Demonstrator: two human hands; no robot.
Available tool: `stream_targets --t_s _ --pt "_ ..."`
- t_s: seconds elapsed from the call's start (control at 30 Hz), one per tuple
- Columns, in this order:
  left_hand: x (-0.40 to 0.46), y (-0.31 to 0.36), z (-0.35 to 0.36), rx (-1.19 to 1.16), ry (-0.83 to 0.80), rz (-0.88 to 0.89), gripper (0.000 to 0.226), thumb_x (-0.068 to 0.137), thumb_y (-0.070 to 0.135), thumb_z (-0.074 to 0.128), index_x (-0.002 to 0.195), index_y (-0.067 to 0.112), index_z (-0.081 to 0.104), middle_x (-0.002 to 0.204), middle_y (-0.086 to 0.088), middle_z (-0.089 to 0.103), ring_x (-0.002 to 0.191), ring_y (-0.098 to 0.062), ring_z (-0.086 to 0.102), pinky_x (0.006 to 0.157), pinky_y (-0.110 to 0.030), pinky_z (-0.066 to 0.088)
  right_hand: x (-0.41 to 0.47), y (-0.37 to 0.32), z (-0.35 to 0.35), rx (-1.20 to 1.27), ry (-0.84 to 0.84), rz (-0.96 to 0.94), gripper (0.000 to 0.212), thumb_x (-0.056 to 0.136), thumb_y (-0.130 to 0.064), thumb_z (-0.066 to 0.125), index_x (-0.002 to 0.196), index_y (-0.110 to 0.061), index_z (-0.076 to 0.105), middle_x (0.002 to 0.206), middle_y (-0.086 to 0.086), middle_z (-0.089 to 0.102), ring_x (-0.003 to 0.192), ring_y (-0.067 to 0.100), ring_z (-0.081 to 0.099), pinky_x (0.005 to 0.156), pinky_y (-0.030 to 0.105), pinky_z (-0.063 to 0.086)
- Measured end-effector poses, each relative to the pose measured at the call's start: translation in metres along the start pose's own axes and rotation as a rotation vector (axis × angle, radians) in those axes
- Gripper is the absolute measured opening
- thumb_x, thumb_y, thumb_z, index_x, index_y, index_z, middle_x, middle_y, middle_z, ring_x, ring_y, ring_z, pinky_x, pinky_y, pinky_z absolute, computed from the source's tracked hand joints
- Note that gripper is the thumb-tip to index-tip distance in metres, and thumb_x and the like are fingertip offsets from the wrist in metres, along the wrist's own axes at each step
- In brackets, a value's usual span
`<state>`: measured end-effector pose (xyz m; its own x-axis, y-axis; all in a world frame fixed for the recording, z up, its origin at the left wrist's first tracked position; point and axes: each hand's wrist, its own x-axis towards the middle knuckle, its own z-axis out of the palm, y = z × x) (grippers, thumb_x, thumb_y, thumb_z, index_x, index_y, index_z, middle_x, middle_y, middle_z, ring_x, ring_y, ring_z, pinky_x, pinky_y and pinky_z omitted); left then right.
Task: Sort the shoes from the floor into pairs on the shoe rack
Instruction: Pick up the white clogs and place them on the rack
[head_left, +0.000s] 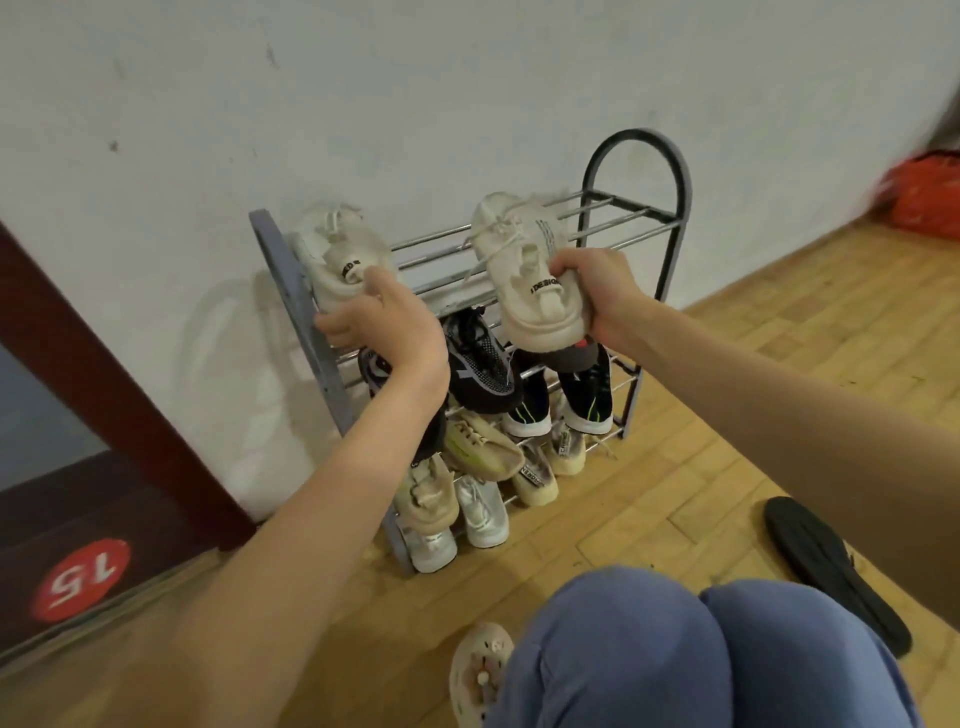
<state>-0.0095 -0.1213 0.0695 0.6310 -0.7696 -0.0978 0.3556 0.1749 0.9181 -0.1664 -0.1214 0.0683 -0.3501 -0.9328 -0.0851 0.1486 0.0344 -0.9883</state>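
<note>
Stood against a scuffed white wall (467, 78), over worn wooden parquet floor (675, 493). Dark red door frame (119, 374) at left, with a red sticker (80, 579) marked 15. Blurred orange-red bag (924, 195) in the far right corner.

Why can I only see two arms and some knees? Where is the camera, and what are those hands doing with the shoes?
The camera sits on the person's head and looks down, so you see only arms and knees. The left hand grips one cream shoe by its heel, and the right hand grips the matching cream shoe. Both are at the top shelf of the shoe rack by the wall. Lower shelves hold black and beige shoes. A black insole lies on the wooden floor.
</note>
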Motion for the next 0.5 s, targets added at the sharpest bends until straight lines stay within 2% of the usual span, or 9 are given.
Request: stream_targets --t_s 0.13,0.27,0.37,0.43,0.5 --pt "0.003 -0.004 0.010 0.075 -0.004 -0.034 0.058 0.097 0.019 0.048 0.141 0.001 0.016 0.143 -0.016 0.021 0.102 -0.012 0.031 0.064 -0.012 0.034 0.019 0.004 0.016 0.014 -0.006 0.004 0.015 0.075 0.003 0.061 0.068 -0.008 0.052 0.064 0.007 0.054 0.055 0.018 0.054 0.051 0.025 0.047" --pt "0.011 -0.004 -0.002 0.211 -0.038 -0.084 0.054 0.097 0.020 0.047 0.141 0.002 0.020 0.145 -0.016 0.026 0.110 -0.020 0.040 0.073 -0.021 0.032 0.033 0.005 0.028 0.016 -0.033 0.001 0.014 0.079 0.001 0.060 0.071 -0.007 0.052 0.063 0.004 0.054 0.053 0.015 0.054 0.044 0.019 0.045" --pt "0.020 -0.005 -0.016 0.250 -0.120 -0.103 0.046 0.093 0.018 0.047 0.135 0.003 0.035 0.138 -0.015 0.041 0.111 -0.021 0.047 0.075 -0.024 0.038 0.040 0.005 0.038 -0.001 -0.055 -0.025 0.016 0.080 0.002 0.059 0.069 -0.007 0.052 0.065 0.005 0.055 0.056 0.015 0.055 0.050 0.023 0.047" --pt "0.022 0.001 -0.027 0.233 -0.170 -0.147 0.049 0.084 0.027 0.047 0.128 0.007 0.047 0.132 -0.014 0.049 0.106 -0.022 0.051 0.081 -0.033 0.043 0.044 0.007 0.049 -0.018 -0.068 -0.033 0.013 0.079 0.001 0.059 0.069 -0.006 0.053 0.069 0.008 0.054 0.061 0.018 0.055 0.056 0.027 0.047" --pt "0.023 0.004 -0.036 0.261 -0.176 -0.166 0.051 0.071 0.033 0.045 0.115 0.011 0.057 0.118 -0.010 0.059 0.098 -0.024 0.057 0.083 -0.039 0.048 0.047 0.008 0.060 -0.018 -0.080 -0.050 0.005 0.076 0.000 0.060 0.075 -0.003 0.056 0.074 0.012 0.054 0.066 0.021 0.055 0.060 0.031 0.045"
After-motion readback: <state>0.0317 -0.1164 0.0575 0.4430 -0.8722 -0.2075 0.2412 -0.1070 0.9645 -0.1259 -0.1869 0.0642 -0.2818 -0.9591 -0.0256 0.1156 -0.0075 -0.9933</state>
